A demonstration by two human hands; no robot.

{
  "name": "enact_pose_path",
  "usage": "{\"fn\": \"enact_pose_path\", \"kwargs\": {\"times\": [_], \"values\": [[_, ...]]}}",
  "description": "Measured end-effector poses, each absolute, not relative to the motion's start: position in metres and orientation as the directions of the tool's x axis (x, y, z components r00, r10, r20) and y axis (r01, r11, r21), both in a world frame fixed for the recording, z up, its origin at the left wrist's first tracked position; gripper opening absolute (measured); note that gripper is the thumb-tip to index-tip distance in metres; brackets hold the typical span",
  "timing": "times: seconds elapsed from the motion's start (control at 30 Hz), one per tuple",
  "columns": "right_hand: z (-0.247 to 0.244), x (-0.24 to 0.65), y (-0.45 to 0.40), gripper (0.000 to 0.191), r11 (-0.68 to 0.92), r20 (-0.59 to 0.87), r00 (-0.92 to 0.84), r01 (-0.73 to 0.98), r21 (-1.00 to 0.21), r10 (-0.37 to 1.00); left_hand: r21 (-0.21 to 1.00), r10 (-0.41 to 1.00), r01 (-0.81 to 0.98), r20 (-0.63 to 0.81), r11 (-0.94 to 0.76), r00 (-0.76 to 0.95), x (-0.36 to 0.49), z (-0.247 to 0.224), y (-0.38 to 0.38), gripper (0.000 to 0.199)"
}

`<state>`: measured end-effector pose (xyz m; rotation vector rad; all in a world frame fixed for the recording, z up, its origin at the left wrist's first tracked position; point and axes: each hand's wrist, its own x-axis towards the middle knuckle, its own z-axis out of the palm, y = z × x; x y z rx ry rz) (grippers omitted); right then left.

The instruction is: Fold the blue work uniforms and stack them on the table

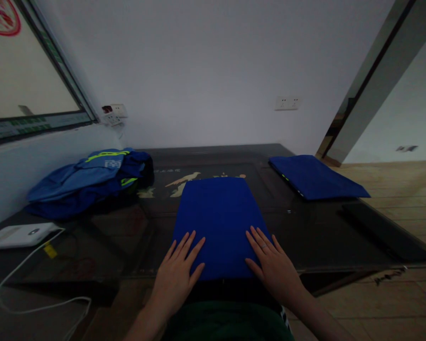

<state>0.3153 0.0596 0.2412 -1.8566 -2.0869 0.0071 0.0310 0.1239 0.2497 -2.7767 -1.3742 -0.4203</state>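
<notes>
A folded blue cloth lies flat on the dark table in front of me, its near edge by the table's front edge. My left hand rests on its lower left side, palm down with fingers spread. On the lower right side lies my right hand, also flat with fingers apart and a ring on one finger. Neither hand grips anything. A second folded blue piece is at the table's right side. Toward the back left sits a crumpled blue bundle with yellow-green stripes.
The dark glossy table stands against a wall with sockets. At the left edge is a white device with a white cable hanging over the front. A dark flat object lies at the right.
</notes>
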Motion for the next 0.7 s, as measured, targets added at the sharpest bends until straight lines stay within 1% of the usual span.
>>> {"fn": "enact_pose_path", "kwargs": {"times": [0.13, 0.2, 0.23, 0.3, 0.37, 0.4, 0.43, 0.47, 0.5, 0.57, 0.63, 0.7], "values": [[0.242, 0.314, 0.059, 0.061, 0.148, 0.252, -0.081, 0.954, -0.260, 0.964, 0.166, 0.797, 0.785, 0.238, -0.596, 0.555, 0.020, 0.250, 0.124, 0.057], [0.242, 0.318, 0.058, 0.060, 0.164, 0.242, -0.086, 0.933, -0.321, 0.966, 0.239, 0.790, 0.753, 0.208, -0.613, 0.576, 0.013, 0.251, 0.128, 0.055], [0.243, 0.322, 0.058, 0.059, 0.174, 0.235, -0.087, 0.907, -0.382, 0.968, 0.300, 0.789, 0.731, 0.198, -0.613, 0.581, 0.010, 0.252, 0.132, 0.054], [0.246, 0.335, 0.060, 0.057, 0.166, 0.233, -0.035, 0.805, -0.569, 0.972, 0.476, 0.832, 0.690, 0.214, -0.546, 0.511, 0.004, 0.255, 0.145, 0.052], [0.253, 0.351, 0.064, 0.058, 0.098, 0.215, 0.117, 0.619, -0.779, 0.970, 0.705, 0.917, 0.597, 0.212, -0.384, 0.338, 0.002, 0.263, 0.162, 0.055], [0.257, 0.358, 0.067, 0.060, 0.054, 0.180, 0.206, 0.503, -0.863, 0.962, 0.817, 0.950, 0.502, 0.170, -0.285, 0.262, 0.003, 0.268, 0.173, 0.057], [0.262, 0.365, 0.071, 0.063, 0.013, 0.129, 0.284, 0.378, -0.926, 0.950, 0.907, 0.970, 0.380, 0.099, -0.179, 0.221, 0.004, 0.274, 0.183, 0.057], [0.267, 0.372, 0.075, 0.065, -0.019, 0.068, 0.334, 0.250, -0.968, 0.940, 0.966, 0.976, 0.251, 0.012, -0.067, 0.216, 0.005, 0.280, 0.194, 0.056], [0.271, 0.377, 0.079, 0.068, -0.046, 0.001, 0.351, 0.125, -0.991, 0.936, 0.990, 0.970, 0.132, -0.075, 0.046, 0.230, 0.007, 0.286, 0.205, 0.054], [0.278, 0.383, 0.087, 0.070, -0.096, -0.119, 0.321, -0.087, -0.992, 0.940, 0.971, 0.946, -0.036, -0.221, 0.236, 0.236, 0.009, 0.297, 0.225, 0.046], [0.283, 0.385, 0.094, 0.070, -0.147, -0.200, 0.270, -0.205, -0.968, 0.942, 0.934, 0.922, -0.100, -0.313, 0.342, 0.230, 0.009, 0.302, 0.244, 0.037], [0.286, 0.384, 0.098, 0.069, -0.193, -0.249, 0.233, -0.238, -0.952, 0.940, 0.921, 0.898, -0.078, -0.348, 0.381, 0.269, 0.009, 0.301, 0.262, 0.027]]}}
